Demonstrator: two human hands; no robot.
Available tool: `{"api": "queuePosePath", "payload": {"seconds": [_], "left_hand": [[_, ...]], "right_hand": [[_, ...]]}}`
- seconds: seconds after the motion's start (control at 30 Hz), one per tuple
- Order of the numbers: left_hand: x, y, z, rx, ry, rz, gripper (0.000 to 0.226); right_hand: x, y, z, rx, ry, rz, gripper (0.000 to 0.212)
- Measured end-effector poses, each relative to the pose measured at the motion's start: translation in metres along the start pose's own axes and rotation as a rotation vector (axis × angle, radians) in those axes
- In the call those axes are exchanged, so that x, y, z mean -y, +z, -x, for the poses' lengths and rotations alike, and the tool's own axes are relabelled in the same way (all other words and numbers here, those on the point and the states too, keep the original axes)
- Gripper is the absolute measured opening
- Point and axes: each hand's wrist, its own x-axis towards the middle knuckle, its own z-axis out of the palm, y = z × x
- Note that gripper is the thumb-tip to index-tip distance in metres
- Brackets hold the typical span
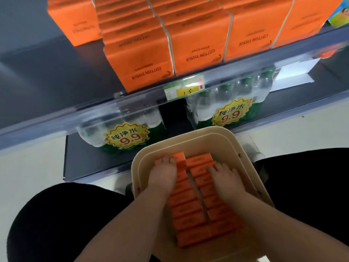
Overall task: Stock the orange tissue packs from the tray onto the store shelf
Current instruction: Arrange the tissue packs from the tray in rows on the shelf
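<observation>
Now, on the head view I see the left hand (166, 173) curled over the raised far orange tissue pack (179, 157) in the tray (188, 132); the right hand (224, 178) seemingly lies spread on the neighbouring row (200, 163). Wedged neighbours may lift out too.

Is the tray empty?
No, two rows of packs fill the tray, with the left hand and right hand on them.

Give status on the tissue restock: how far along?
Done: the upper shelf already carries several rows of orange packs, with bare space at its left. In hand: left hand and right hand both rest on the tray packs; none is lifted clear and the grip is unclear. Left: two nearly full rows fill the tray.
</observation>
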Motion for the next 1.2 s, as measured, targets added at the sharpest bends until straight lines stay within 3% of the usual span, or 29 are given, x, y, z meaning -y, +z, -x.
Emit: {"api": "queuePosePath", "payload": {"seconds": [0.17,0.3,0.57,0.77,0.93,1.2], "left_hand": [[-0.002,0.012,-0.024,0.007,0.047,-0.186,0.047],[-0.004,0.012,-0.028,0.070,0.091,-0.275,0.036],[0.000,0.009,0.004,0.153,-0.095,-0.023,0.041],[0.005,0.022,0.014,0.210,-0.065,-0.048,0.040],[0.007,0.028,0.012,0.232,-0.042,-0.034,0.029],[0.008,0.029,0.004,0.222,-0.059,-0.024,0.030]], "right_hand": [[-0.002,0.015,-0.017,0.076,0.001,0.003,0.038],[-0.006,0.025,-0.021,0.114,0.007,0.026,0.039],[0.007,0.036,-0.038,0.110,-0.047,0.053,0.037],[0.011,0.051,-0.042,0.179,-0.059,0.121,0.033],[0.008,0.054,-0.048,0.096,-0.080,0.146,0.034],[0.001,0.055,-0.057,0.109,-0.088,0.203,0.034]]}}
